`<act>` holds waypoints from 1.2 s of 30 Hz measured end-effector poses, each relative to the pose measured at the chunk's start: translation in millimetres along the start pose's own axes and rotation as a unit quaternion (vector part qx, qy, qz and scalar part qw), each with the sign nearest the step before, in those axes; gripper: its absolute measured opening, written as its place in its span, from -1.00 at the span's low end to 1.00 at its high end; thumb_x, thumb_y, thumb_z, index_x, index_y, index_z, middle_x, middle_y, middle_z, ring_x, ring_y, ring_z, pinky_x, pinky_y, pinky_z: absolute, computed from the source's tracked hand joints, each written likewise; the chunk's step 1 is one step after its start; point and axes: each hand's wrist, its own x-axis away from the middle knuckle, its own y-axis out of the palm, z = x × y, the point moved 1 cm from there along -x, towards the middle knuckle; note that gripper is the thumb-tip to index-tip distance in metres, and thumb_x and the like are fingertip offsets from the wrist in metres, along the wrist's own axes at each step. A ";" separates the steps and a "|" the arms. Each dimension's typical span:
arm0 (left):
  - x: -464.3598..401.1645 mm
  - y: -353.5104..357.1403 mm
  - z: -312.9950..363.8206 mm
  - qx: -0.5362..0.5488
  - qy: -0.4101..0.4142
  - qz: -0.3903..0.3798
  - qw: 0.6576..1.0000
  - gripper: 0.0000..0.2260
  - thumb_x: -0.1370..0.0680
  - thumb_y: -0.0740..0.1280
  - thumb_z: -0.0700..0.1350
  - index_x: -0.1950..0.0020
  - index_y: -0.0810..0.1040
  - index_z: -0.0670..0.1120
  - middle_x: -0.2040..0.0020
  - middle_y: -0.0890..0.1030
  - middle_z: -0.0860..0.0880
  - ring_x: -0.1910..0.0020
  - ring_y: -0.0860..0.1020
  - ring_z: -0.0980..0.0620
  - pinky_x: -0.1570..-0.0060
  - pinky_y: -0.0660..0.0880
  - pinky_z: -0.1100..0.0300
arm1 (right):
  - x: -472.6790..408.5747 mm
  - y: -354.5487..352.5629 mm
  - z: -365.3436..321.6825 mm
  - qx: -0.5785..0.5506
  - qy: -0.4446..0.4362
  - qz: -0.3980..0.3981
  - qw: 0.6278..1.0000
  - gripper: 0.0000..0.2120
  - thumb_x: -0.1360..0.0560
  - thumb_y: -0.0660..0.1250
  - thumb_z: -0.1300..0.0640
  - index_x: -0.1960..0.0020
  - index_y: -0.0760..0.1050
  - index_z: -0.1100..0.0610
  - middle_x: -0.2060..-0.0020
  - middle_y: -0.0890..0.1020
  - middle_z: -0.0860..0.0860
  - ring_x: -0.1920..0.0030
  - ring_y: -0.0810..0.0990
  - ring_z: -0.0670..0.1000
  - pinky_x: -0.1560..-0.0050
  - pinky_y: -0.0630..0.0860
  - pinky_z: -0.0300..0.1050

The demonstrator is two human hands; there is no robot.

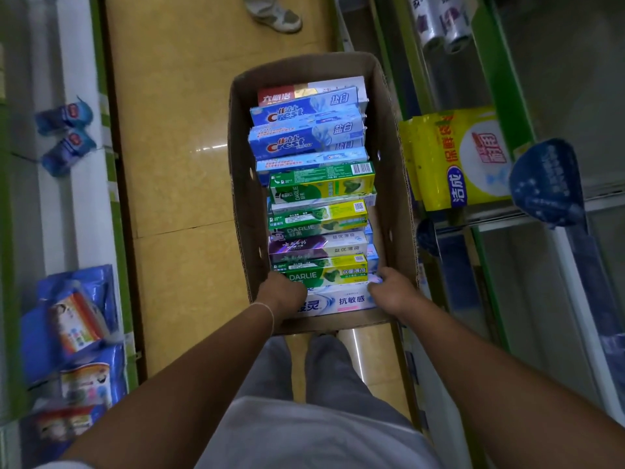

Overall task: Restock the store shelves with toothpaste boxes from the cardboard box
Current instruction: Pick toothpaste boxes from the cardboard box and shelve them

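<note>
Standing on yellow tiled floor, green-edged shelves either side

The person wears a pale grey shirt, grey trousers, bare forearms, and a thin white band round the left wrist.

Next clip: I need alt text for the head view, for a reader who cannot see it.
Both hands, left hand and right hand, reach into the near end of an open cardboard box packed with toothpaste boxes, at a white toothpaste box. The box sits in a store aisle between green-edged shelves of packaged goods.
</note>
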 end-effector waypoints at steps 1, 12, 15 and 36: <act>-1.2 2.9 -1.4 0.026 -0.015 -0.004 1.000 -0.58 -0.41 0.27 -0.07 -0.21 0.48 -0.26 -0.17 0.55 -0.26 -0.11 0.56 -0.24 -0.08 0.55 -0.02 | -0.3 1.5 -0.1 0.000 0.000 -0.003 1.000 -0.79 -0.55 0.25 0.19 -0.16 0.51 0.15 -0.05 0.58 0.09 -0.05 0.56 0.12 0.00 0.43 -0.16; 15.6 2.9 -6.3 0.182 -0.058 0.041 0.981 -0.58 -0.42 0.29 -0.15 -0.23 0.42 -0.29 -0.04 0.59 -0.19 0.02 0.60 -0.14 0.03 0.56 0.05 | 15.8 -4.7 -4.9 -0.013 -0.007 0.071 0.997 -0.80 -0.50 0.33 0.11 -0.01 0.60 0.23 0.04 0.66 0.15 0.00 0.63 0.17 0.04 0.56 -0.07; 31.4 -4.0 -4.4 0.164 -0.025 0.034 0.986 -0.90 -0.50 0.27 -0.21 0.10 0.52 -0.24 0.13 0.58 -0.17 0.14 0.55 -0.14 0.16 0.46 0.10 | 25.4 -10.5 -6.8 -0.027 -0.011 0.096 0.995 -0.72 -0.49 0.38 0.01 -0.04 0.59 0.22 0.01 0.66 0.15 -0.02 0.62 0.17 0.01 0.56 -0.03; 143.4 -102.5 20.0 0.259 0.319 0.056 0.910 -0.78 -0.57 0.35 0.04 -0.09 0.41 -0.04 0.00 0.63 -0.11 0.09 0.66 -0.12 0.01 0.60 -0.17 | 179.1 -62.0 -52.4 -0.400 -0.166 0.216 0.875 -0.51 -0.32 0.46 -0.24 -0.17 0.45 -0.09 -0.12 0.63 0.04 -0.08 0.65 0.08 -0.19 0.56 0.20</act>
